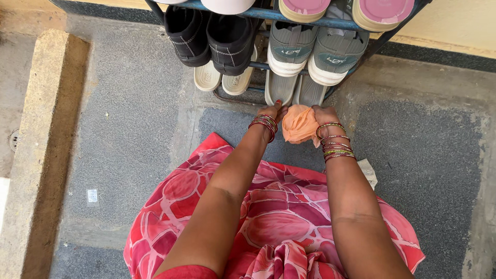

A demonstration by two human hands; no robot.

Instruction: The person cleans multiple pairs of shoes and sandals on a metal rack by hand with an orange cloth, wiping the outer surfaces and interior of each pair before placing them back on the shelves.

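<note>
At the foot of the blue metal shoe rack (310, 21), both hands work close together: the right hand (321, 114) is closed on a bunched orange cloth (299, 124), while the left hand (272, 111) touches a grey sandal (279, 88) on the lowest rail. Grey sneakers (310, 51) sit just above, black shoes (209, 33) to their left.

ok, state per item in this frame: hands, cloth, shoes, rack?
left hand: fingertips down at the rack's lowest shelf, beside the cloth
right hand: closed on the cloth
orange cloth: bunched up, held between both hands
grey sneakers: shelved as a pair, soles outward
black shoes: shelved side by side
blue shoe rack: standing, shelves loaded
</note>
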